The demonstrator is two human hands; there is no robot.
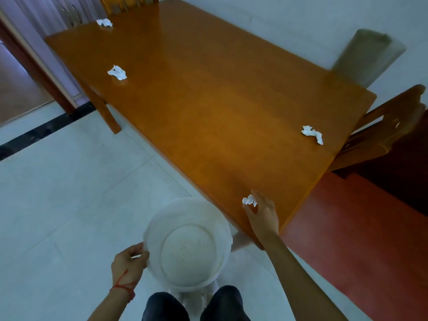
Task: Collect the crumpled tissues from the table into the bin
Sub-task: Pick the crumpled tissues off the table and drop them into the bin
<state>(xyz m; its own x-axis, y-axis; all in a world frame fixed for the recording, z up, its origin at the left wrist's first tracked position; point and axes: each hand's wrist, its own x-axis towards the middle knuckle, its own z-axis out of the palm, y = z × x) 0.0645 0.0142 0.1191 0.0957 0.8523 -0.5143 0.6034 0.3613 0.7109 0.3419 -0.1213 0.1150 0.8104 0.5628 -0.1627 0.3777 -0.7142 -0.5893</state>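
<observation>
**Four tissues left to bin**

Four small crumpled white tissues on long orange wooden table (208,93). Nearest crumpled white tissue (249,200) right at near table edge, pinched in right hand (262,214) fingertips. Left hand (128,262) closed on rim of round white plastic bin (187,243), held low beside table. Nothing inside bin yet, just bare bottom. Next, probably: lift tissue, drop over bin. Then far ones: (312,134), (117,72), (104,22).

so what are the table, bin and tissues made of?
Table: likely wood with a glossy orange varnish; grain lines and reflections show. Bin: probably matte white plastic, smooth moulded rim. Tissues: thin white paper, crumpled into sharp creases.
</observation>
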